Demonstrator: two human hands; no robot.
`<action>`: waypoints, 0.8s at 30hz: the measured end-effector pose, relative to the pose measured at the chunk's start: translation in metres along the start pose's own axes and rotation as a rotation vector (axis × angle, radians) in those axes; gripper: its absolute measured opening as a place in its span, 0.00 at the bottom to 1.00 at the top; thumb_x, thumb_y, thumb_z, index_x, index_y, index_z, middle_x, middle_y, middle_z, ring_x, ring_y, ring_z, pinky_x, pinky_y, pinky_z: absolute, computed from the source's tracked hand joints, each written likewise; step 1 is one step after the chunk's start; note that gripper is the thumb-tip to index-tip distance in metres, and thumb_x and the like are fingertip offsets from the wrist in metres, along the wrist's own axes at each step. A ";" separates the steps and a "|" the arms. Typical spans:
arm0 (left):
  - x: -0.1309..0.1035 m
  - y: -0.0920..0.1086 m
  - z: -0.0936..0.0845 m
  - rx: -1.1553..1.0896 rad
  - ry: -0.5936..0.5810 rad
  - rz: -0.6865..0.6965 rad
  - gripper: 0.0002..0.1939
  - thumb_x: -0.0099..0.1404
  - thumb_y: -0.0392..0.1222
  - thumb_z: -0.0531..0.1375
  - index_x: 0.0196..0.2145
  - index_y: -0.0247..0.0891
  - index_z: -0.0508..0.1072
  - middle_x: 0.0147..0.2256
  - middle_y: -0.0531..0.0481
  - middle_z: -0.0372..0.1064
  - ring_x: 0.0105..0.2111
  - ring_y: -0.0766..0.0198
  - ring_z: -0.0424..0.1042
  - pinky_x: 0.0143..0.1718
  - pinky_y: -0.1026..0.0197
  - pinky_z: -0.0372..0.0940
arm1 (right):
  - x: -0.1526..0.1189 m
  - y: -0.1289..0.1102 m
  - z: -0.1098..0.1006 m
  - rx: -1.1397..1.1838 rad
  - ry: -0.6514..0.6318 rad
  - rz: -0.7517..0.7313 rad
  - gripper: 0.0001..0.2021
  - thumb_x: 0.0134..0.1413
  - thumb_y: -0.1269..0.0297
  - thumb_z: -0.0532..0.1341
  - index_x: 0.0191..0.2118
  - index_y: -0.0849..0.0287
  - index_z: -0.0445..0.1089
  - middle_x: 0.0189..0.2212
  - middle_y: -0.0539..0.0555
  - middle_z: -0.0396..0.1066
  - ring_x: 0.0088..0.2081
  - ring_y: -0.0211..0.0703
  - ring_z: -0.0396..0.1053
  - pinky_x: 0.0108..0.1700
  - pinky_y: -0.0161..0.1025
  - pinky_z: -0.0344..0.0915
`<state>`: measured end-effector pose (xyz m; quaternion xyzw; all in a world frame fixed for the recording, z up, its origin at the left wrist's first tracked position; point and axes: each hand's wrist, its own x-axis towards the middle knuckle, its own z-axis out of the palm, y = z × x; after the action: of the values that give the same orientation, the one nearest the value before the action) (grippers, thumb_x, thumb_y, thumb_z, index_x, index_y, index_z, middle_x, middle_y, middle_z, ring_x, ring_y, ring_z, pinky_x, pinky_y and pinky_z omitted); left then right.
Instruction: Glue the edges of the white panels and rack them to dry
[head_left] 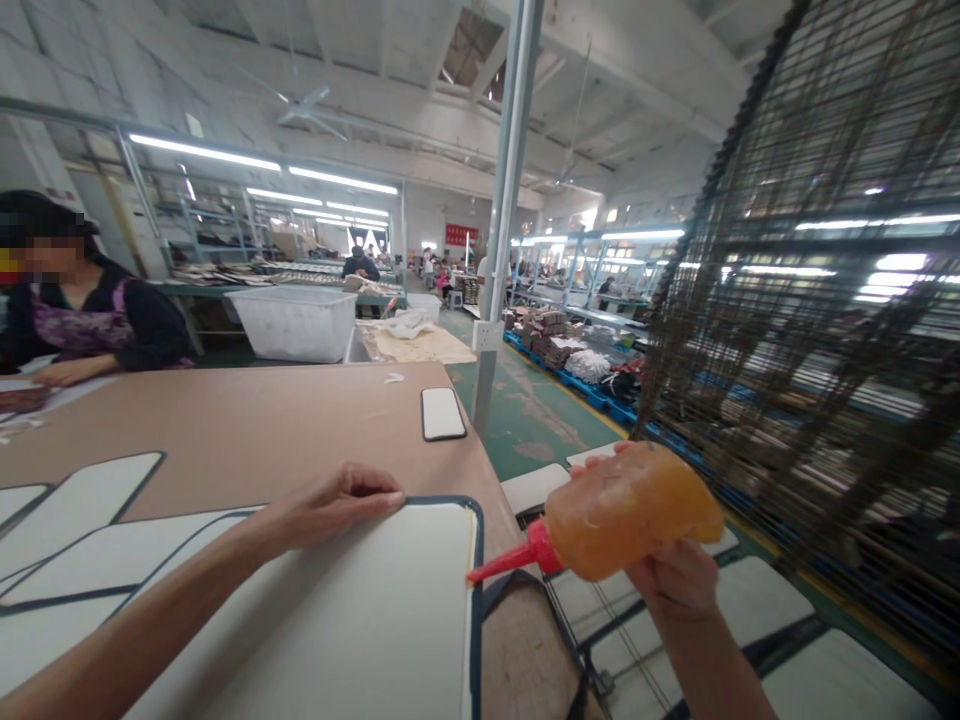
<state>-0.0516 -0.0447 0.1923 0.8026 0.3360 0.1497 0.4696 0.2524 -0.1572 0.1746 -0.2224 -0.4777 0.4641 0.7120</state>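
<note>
My right hand [681, 578] is closed around an orange glue bottle [630, 510], tilted with its red nozzle [514, 560] pointing left and down. The nozzle tip meets the right border of a large white panel [375, 610] with a dark blue edge. A thin yellowish line of glue [471, 530] runs along that border, above the tip. At the panel's far edge, my left hand [349, 503] has its fingers curled and pinching the dark border. More dark-edged white panels [97, 500] lie overlapping on the left. A small dark-edged white piece [442, 414] lies farther back.
The brown-covered table [300, 410] ends at my right. Beside it, white panels [757, 600] rest on a wire rack, and a tall wire mesh rack [810, 300] stands up. A metal post [499, 250] rises behind the table. A co-worker [97, 300] sits at left, near a white bin [292, 322].
</note>
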 end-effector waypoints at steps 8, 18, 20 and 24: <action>0.001 -0.018 -0.002 -0.163 0.067 -0.057 0.17 0.61 0.49 0.53 0.29 0.30 0.71 0.20 0.59 0.63 0.21 0.74 0.59 0.20 0.73 0.52 | 0.000 -0.002 0.014 -0.052 0.051 -0.016 0.31 0.32 0.55 0.68 0.48 0.47 0.65 0.41 0.56 0.73 0.48 0.62 0.66 0.52 0.61 0.59; 0.004 -0.022 -0.002 -0.250 0.106 -0.149 0.17 0.59 0.48 0.51 0.28 0.29 0.70 0.19 0.62 0.66 0.18 0.77 0.62 0.18 0.74 0.50 | -0.003 0.004 0.009 -0.149 0.102 -0.052 0.28 0.32 0.47 0.65 0.46 0.42 0.65 0.45 0.54 0.70 0.49 0.64 0.64 0.50 0.58 0.62; 0.003 -0.023 -0.003 -0.267 0.123 -0.158 0.17 0.60 0.46 0.50 0.27 0.29 0.69 0.18 0.63 0.66 0.17 0.77 0.62 0.17 0.74 0.49 | -0.004 0.004 0.008 -0.119 0.091 -0.033 0.28 0.32 0.47 0.66 0.45 0.43 0.66 0.44 0.55 0.71 0.49 0.65 0.65 0.49 0.58 0.63; 0.003 -0.025 -0.004 -0.301 0.135 -0.165 0.16 0.60 0.46 0.51 0.26 0.29 0.68 0.18 0.64 0.65 0.17 0.78 0.62 0.17 0.74 0.49 | -0.005 0.004 0.007 -0.068 0.111 -0.009 0.26 0.31 0.48 0.67 0.44 0.44 0.68 0.42 0.57 0.72 0.47 0.66 0.66 0.47 0.58 0.64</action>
<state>-0.0614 -0.0314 0.1724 0.6810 0.4053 0.2128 0.5716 0.2442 -0.1608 0.1721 -0.2695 -0.4541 0.4315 0.7314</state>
